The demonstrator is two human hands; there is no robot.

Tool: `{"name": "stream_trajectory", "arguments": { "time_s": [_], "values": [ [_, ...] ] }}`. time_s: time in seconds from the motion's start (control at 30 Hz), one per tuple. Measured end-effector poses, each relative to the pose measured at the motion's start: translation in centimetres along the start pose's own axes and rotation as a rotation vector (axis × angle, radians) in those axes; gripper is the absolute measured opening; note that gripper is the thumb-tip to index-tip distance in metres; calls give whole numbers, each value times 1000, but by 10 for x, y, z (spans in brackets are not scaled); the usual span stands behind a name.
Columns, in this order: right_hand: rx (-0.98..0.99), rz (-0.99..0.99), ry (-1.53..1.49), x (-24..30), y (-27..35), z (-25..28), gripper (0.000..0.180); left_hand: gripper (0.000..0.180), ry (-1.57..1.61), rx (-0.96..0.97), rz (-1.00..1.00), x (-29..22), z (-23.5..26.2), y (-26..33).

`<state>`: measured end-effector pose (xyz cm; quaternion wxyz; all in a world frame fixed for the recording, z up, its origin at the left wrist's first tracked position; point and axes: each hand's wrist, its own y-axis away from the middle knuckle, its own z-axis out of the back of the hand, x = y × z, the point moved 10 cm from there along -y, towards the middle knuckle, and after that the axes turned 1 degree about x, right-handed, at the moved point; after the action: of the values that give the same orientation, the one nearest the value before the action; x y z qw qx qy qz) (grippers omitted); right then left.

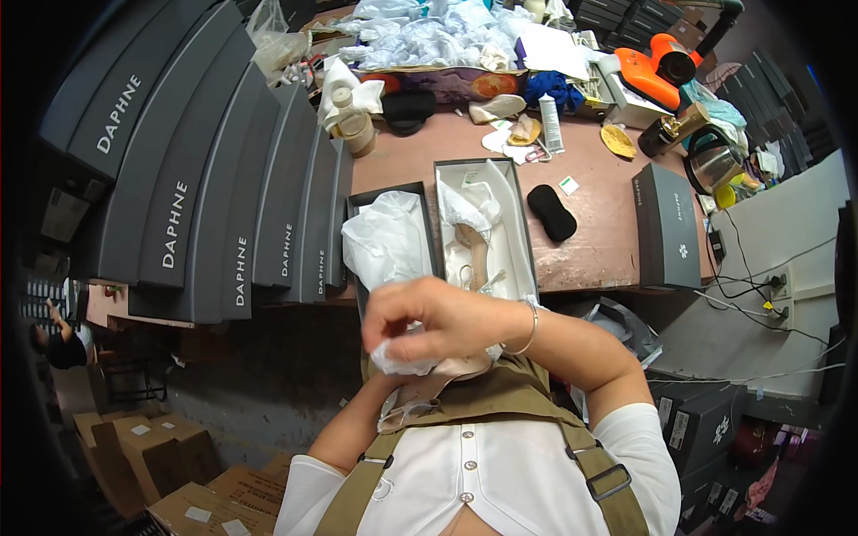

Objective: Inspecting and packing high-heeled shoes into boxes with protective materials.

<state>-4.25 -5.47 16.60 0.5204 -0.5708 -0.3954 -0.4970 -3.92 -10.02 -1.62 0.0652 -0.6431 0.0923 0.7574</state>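
Observation:
My right hand [433, 313] reaches across in front of me, its fingers closed on a crumpled wad of white tissue paper [407, 357]. Just below it, a beige shoe [438, 384] with clear see-through parts is held up before my apron. My left hand [391, 382] is at this shoe and appears to support it; its fingers are mostly hidden by the tissue and my right hand. Beyond my hands lies an open grey shoebox [527, 234], with a second light shoe [478, 255] and white tissue inside. Beside it on the left, a grey box part [418, 189] holds loose white tissue [384, 237].
Stacked grey shoeboxes [223, 179] rise on the left. A black sponge-like pad [551, 213] and a closed shoebox [666, 228] are to the right on the table [590, 259]. Farther back are a white tube [550, 125], a bottle [355, 125] and an orange tool [648, 79].

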Motion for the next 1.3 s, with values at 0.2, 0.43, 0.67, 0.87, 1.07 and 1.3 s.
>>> {"name": "stream_trajectory", "arguments": {
  "time_s": [0.2,0.43,0.67,0.87,1.07,1.3],
  "values": [
    [-207,92,-125,18,44,88,70,37,-84,-36,55,15,9,6],
    [-101,-464,443,-111,145,95,43,27,-237,-107,98,-6,20,1],
    [-416,-172,720,-53,120,95,33,40,423,-133,163,3,21,-9],
    [-90,120,1184,-17,65,16,19,46,468,-160,112,3,33,-27],
    [-59,51,1324,-54,72,-8,5,52,625,-366,103,18,37,-23],
    [-93,-124,1413,-77,78,-13,8,61,1147,-193,200,5,15,-7]
  ]
}}
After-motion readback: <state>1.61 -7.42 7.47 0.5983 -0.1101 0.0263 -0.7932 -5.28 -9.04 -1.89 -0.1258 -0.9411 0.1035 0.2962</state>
